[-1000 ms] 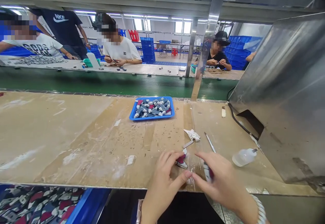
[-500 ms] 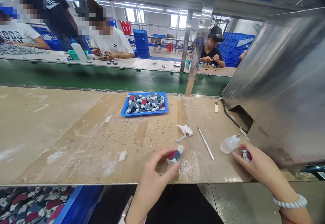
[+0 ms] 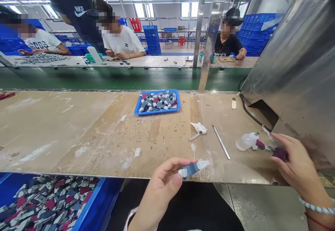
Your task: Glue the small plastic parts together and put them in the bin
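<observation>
Blue trays, green belt, pale worn bench

The small tray (image 3: 157, 111) and bin (image 3: 86, 210) are blue, their pieces grey, maroon and white; conveyor belt (image 3: 104, 78) green; workbench (image 3: 65, 133) tan.

I'm looking at a worn wooden bench (image 3: 78, 133), matt, scratched up, with pale dried smears showing all over. Sitting on it, the blue tray (image 3: 137, 110) is looking like glossy plastic. Right of the tray, a thin rod (image 3: 221, 146) is gleaming like smooth metal, and the squeeze bottle (image 3: 246, 141) is showing cloudy soft plastic. Towering behind the bottle, the big housing (image 3: 295, 70) is shining as brushed sheet steel.
</observation>
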